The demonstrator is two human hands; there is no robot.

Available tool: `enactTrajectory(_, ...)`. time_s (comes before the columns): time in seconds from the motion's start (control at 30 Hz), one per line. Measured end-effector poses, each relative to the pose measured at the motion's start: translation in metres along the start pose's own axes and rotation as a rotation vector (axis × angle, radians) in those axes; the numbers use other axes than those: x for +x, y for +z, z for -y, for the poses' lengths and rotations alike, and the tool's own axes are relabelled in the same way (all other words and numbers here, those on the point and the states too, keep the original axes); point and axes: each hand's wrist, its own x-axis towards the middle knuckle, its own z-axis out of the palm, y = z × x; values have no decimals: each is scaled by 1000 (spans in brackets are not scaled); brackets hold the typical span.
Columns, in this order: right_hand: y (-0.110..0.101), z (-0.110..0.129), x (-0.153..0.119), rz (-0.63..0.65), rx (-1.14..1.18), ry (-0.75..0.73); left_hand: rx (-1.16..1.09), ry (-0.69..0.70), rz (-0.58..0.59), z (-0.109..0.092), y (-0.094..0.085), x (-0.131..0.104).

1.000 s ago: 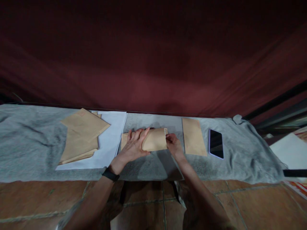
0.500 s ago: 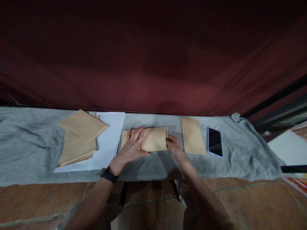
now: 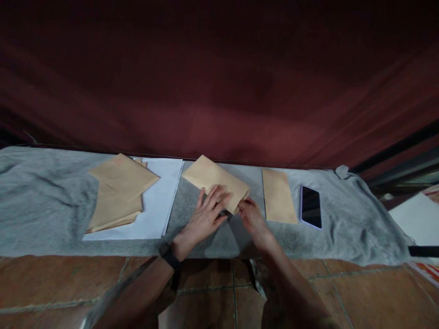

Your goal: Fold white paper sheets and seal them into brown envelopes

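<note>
Both hands are on the brown paper envelope: left hand spread on top, right hand pinching its open end, near the grey cloth's front edge. Looks light, floppy, easily creased; best gripped by the edges.

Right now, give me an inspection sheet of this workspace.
Surface: grey cloth, wrinkled toward both ends.
Job's things: brown envelope slanted under the hands; envelope pile overlapping white sheets; single envelope lying flat.
Clutter: phone, right of the single envelope.
Hands: left hand spread on the slanted envelope; right hand at its right end, grip unclear.
Cables: thin strand, back left; can't tell what.
Surroundings: red backdrop, tiled floor.
</note>
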Motion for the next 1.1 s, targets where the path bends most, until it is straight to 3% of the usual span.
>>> enactTrajectory(0.1,5,-5,-8,55,10,42,-2,-1,-11,-12,10,-2)
enactTrajectory(0.23,4,-6,-17,139,-73,131,-27,-2,31,-13,21,-6)
enactTrajectory(0.4,-5,2,-23,250,-157,186,-37,-38,86,-16,23,-12)
enactTrajectory(0.83,-24,14,-14,155,-277,298,-105,-103,55,-22,17,-11)
enactTrajectory(0.97,-31,23,-12,243,-342,324,-117,-118,84,-24,10,-14)
enactTrajectory(1.1,-41,28,-7,206,-457,248,-59,-84,158,-21,6,-22)
